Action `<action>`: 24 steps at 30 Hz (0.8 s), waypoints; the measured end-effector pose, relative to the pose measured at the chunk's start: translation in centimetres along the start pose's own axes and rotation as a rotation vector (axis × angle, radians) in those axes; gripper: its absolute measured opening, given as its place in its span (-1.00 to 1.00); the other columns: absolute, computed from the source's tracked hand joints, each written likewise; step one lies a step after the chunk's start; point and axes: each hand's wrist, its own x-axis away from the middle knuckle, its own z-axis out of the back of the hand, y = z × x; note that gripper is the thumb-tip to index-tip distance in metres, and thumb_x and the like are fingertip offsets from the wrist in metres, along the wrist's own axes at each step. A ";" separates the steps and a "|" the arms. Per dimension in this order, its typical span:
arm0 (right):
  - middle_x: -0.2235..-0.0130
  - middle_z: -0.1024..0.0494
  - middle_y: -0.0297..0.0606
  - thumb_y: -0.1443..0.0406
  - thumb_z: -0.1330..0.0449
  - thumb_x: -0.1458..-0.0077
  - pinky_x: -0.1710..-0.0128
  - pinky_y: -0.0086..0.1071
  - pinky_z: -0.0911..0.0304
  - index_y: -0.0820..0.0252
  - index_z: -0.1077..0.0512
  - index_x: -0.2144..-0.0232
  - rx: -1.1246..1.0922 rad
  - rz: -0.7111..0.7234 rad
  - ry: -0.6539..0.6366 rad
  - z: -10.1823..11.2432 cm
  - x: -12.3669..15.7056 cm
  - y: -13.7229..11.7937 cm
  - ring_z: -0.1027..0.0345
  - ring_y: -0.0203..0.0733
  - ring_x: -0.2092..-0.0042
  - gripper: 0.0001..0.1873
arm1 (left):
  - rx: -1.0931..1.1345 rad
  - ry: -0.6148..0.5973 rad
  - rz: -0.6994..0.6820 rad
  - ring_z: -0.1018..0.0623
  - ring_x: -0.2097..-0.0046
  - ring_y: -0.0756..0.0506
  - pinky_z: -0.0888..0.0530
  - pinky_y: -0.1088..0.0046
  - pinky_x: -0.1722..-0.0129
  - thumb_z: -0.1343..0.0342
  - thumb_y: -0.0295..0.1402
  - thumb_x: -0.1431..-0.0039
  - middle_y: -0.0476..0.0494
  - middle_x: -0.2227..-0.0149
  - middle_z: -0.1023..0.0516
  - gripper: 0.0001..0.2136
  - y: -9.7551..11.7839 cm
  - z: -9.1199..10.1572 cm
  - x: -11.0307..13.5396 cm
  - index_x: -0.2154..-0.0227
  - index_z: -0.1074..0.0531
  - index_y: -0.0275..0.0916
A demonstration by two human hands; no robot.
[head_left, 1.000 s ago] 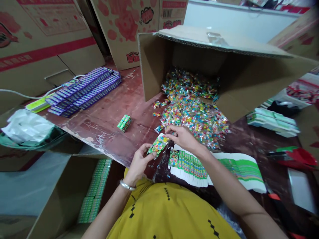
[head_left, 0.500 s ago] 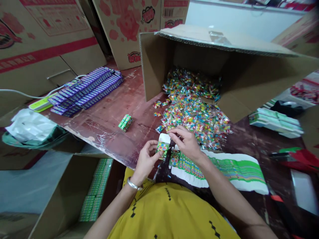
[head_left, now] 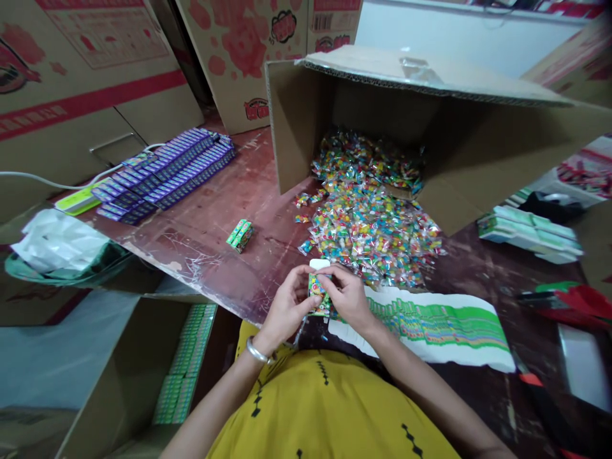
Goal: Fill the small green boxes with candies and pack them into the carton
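Observation:
A small green printed candy box (head_left: 317,290), its white flap standing up at the top, is held between both hands at the table's near edge. My left hand (head_left: 290,305) is closed around its left side, the thumb across the front. My right hand (head_left: 347,294) pinches its upper right side. To the right lies a long overlapping row of flat green-and-white cartons (head_left: 430,322). Just beyond my hands spreads a heap of clear candy packets (head_left: 373,229), spilling from a cardboard box (head_left: 478,140) on its side. Two small green boxes (head_left: 240,234) stand together to the left.
Purple boxes (head_left: 167,172) are stacked at the back left, by a white cable. Below the table's left edge, an open carton (head_left: 119,370) holds rows of green boxes (head_left: 184,363). More flat cartons (head_left: 530,233) lie at the right. Large cardboard boxes (head_left: 90,70) stand behind.
My right hand has come down and in to the candy box, which now sits between both hands. The box is turned more upright. The heap and stacks look unchanged.

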 end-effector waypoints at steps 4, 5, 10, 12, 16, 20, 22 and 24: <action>0.09 -0.56 -0.24 0.25 -0.19 -0.12 0.12 -0.32 -0.35 0.08 -0.45 0.04 -0.058 -0.082 0.050 -0.6 0.3 0.3 -0.46 -0.16 0.14 -0.68 | 0.019 0.021 -0.011 -0.47 0.10 -0.06 -0.42 0.46 0.11 -0.22 -0.40 -0.06 -0.13 0.07 -0.41 -0.61 0.1 0.0 -0.1 0.06 -0.24 -0.19; 0.12 -0.58 -0.24 0.23 -0.19 -0.12 0.15 -0.33 -0.36 0.09 -0.47 0.08 -0.055 -0.100 0.033 -0.7 0.3 0.4 -0.47 -0.16 0.17 -0.71 | 0.021 0.027 -0.012 -0.47 0.11 -0.05 -0.42 0.47 0.13 -0.22 -0.39 -0.05 -0.12 0.08 -0.41 -0.61 0.1 -0.1 -0.1 0.07 -0.23 -0.18; 0.16 -0.58 -0.25 0.22 -0.22 -0.09 0.17 -0.34 -0.36 0.11 -0.44 0.12 -0.162 -0.110 0.036 -0.9 0.2 0.5 -0.47 -0.18 0.20 -0.72 | 0.039 0.059 -0.018 -0.47 0.11 -0.06 -0.42 0.47 0.13 -0.23 -0.36 -0.04 -0.11 0.08 -0.41 -0.61 0.1 -0.2 -0.1 0.09 -0.23 -0.17; 0.18 -0.58 -0.26 0.23 -0.22 -0.10 0.15 -0.34 -0.34 0.11 -0.46 0.13 -0.151 -0.091 0.033 -0.8 0.1 0.4 -0.46 -0.19 0.21 -0.74 | 0.045 0.057 -0.030 -0.46 0.10 -0.06 -0.41 0.47 0.12 -0.23 -0.38 -0.04 -0.11 0.08 -0.40 -0.61 0.0 -0.2 0.0 0.09 -0.23 -0.18; 0.37 -0.54 -0.30 0.24 -0.17 -0.15 0.23 -0.35 -0.31 0.16 -0.53 0.43 -0.019 -0.021 -0.007 -0.3 -0.3 0.1 -0.41 -0.21 0.31 -0.81 | 0.033 0.037 -0.021 -0.44 0.13 -0.04 -0.40 0.49 0.14 -0.22 -0.40 -0.05 -0.09 0.12 -0.39 -0.63 -0.3 -0.1 0.3 0.10 -0.24 -0.19; 0.29 -0.58 -0.28 0.27 -0.17 -0.15 0.14 -0.32 -0.33 0.13 -0.57 0.37 -0.044 0.024 -0.017 -0.1 -0.5 -0.2 -0.45 -0.18 0.22 -0.83 | 0.042 0.041 -0.027 -0.44 0.13 -0.03 -0.40 0.48 0.14 -0.22 -0.41 -0.05 -0.08 0.11 -0.39 -0.64 -0.4 -0.3 0.3 0.11 -0.23 -0.18; 0.16 -0.60 -0.26 0.27 -0.18 -0.15 0.04 -0.27 -0.33 0.09 -0.55 0.18 -0.108 -0.005 0.005 -0.3 -0.4 -0.3 -0.46 -0.16 0.12 -0.80 | 0.054 0.042 -0.030 -0.45 0.13 -0.04 -0.41 0.48 0.14 -0.22 -0.42 -0.05 -0.10 0.10 -0.39 -0.64 -0.4 -0.4 0.3 0.11 -0.23 -0.19; 0.11 -0.59 -0.25 0.26 -0.19 -0.15 0.01 -0.23 -0.34 0.08 -0.49 0.07 -0.182 -0.052 0.037 -0.6 -0.3 -0.3 -0.47 -0.15 0.08 -0.72 | 0.088 0.060 -0.027 -0.46 0.13 -0.04 -0.41 0.47 0.15 -0.23 -0.42 -0.05 -0.11 0.09 -0.41 -0.62 -0.4 -0.5 0.2 0.11 -0.21 -0.18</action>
